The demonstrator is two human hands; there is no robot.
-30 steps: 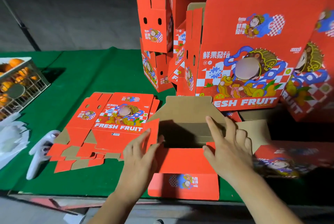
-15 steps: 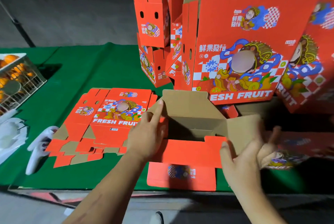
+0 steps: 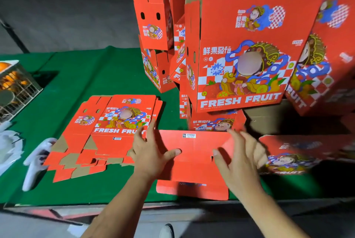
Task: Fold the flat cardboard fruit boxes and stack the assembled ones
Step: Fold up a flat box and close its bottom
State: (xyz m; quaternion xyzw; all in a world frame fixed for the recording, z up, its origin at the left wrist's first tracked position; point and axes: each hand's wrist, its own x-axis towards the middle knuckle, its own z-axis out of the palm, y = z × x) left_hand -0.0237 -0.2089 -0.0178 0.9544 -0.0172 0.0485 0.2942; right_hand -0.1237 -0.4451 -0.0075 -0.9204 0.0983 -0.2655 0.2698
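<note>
My left hand [image 3: 151, 153] and right hand [image 3: 240, 157] press spread, straight fingers on the red box [image 3: 194, 153], grasping nothing. Flat boxes [image 3: 107, 128] lie just left on the green surface [image 3: 80, 80].

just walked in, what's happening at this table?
A person is folding a red fruit box at the near edge of the green table. The left hand and right hand press its red flaps down. A stack of flat boxes lies to the left; assembled boxes are piled behind.
</note>
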